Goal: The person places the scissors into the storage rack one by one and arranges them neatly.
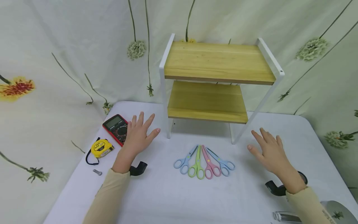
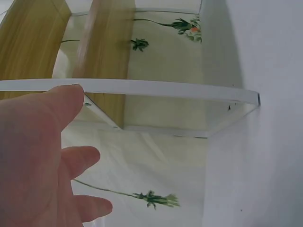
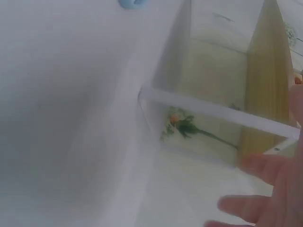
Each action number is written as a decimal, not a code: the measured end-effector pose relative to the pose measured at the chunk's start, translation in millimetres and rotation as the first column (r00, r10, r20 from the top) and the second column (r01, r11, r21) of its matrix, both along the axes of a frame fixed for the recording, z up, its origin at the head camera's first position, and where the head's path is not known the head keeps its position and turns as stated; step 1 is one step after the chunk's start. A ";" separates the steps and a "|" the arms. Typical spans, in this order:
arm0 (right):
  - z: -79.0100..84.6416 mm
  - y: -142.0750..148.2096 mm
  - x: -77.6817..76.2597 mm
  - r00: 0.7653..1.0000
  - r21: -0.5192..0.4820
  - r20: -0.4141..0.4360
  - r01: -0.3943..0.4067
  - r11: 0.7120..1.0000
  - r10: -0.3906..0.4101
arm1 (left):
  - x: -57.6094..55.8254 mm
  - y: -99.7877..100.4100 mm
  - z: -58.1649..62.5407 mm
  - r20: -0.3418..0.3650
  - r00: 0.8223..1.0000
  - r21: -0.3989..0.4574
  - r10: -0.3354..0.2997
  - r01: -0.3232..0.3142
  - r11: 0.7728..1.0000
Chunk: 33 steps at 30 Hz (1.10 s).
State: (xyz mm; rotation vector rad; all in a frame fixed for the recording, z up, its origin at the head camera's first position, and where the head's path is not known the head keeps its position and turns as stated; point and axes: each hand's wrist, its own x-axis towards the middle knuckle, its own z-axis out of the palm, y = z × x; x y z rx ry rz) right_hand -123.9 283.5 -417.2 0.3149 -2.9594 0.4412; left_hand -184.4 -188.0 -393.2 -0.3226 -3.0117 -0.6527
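A two-tier shelf with wooden boards (image 1: 221, 60) and a white frame (image 1: 271, 59) stands at the back of the table. My left hand (image 1: 137, 137) is held with fingers spread, overlapping the edge of a red-and-black multimeter (image 1: 114, 122) in the head view. To the shelf's right, my right hand (image 1: 269, 152) reaches forward with straight fingers and holds nothing. Between the hands, several pairs of scissors (image 1: 208, 160) in blue, green and pink lie fanned out before the shelf. In the left wrist view, the thumb overlaps the white side frame (image 2: 165, 88).
Left of the left forearm lie a yellow tape measure (image 1: 102, 148) and a small metal bolt (image 1: 97, 172). Black bent pieces (image 1: 139, 169) lie beside each forearm. A clear cylindrical container (image 1: 286, 217) and a round grey object (image 1: 338, 211) sit at the front right. Flowered cloth (image 1: 112, 56) hangs behind.
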 end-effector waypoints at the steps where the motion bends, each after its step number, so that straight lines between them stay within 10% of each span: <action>1: -1.9 -2.5 0.9 1.000 -0.013 0.002 -0.019 1.000 0.019 | -1.1 0.6 0.8 -0.003 1.000 0.021 -0.005 0.006 1.000; 14: -39.0 -42.7 10.7 0.947 -0.251 -0.002 -0.312 0.916 0.322 | -26.1 25.2 6.6 0.036 0.993 0.411 -0.111 0.086 0.908; 22: -48.8 -60.0 16.0 0.951 -0.259 0.016 -0.295 0.920 0.310 | -36.8 41.0 1.0 -0.004 0.982 0.640 -0.187 0.146 0.754; 33: -62.9 -73.4 18.5 0.965 -0.217 -0.039 -0.262 0.940 0.260 | -36.5 47.6 -7.5 0.100 0.987 0.757 -0.126 0.007 0.654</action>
